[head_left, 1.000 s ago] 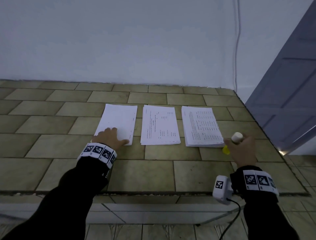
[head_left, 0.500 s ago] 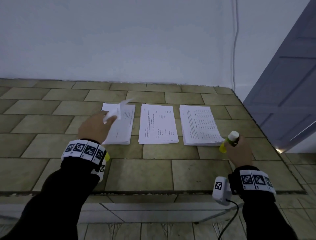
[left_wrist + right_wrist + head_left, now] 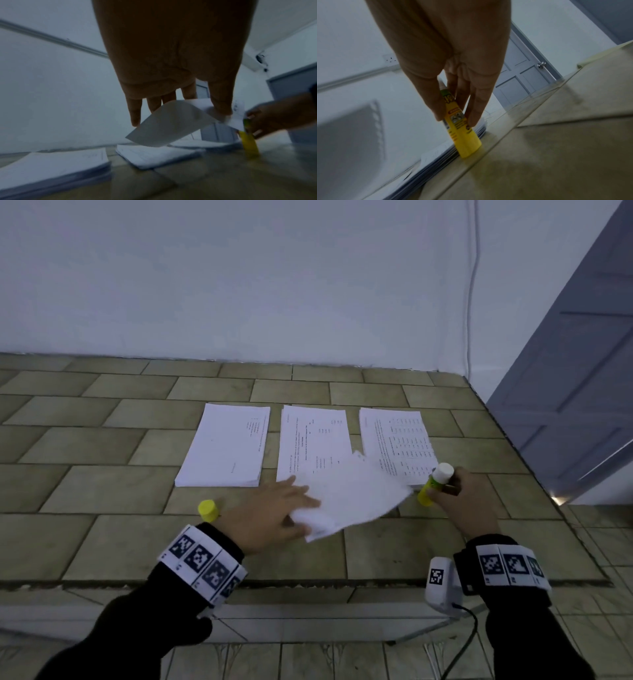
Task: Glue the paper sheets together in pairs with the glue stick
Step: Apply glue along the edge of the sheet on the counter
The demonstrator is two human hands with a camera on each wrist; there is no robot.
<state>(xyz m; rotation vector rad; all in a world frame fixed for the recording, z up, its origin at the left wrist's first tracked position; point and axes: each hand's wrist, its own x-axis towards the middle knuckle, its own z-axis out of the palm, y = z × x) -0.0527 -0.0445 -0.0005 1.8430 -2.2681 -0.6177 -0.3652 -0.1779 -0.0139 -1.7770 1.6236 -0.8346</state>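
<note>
White paper, one loose sheet [image 3: 346, 498], is in the grip of the left hand [image 3: 270, 515]: the thumb and fingers [image 3: 135, 115] pinch its near edge, and the sheet curves and hangs above the bench [image 3: 102, 542], in front of the middle stack [image 3: 313, 440]. The right hand [image 3: 466, 501] has its grip closed around the glue stick [image 3: 433, 486]; its fingers [image 3: 477, 108] wrap the yellow tube, the white end points up, and the yellow base touches the bench just beside the near corner of the right stack [image 3: 397, 440]. The far edge of the loose sheet reaches close to the glue stick.

Seen from the middle stack, the left stack [image 3: 226, 446] lies just to its left, and the right stack just to its right, all three flat on the tiled bench. A small yellow cap [image 3: 208, 510] stands on the bench nearer to the person than the left stack, just beside the left wrist. Behind the stacks is a pale wall [image 3: 239, 285], and a grey door [image 3: 582, 371] is beyond the right stack.
</note>
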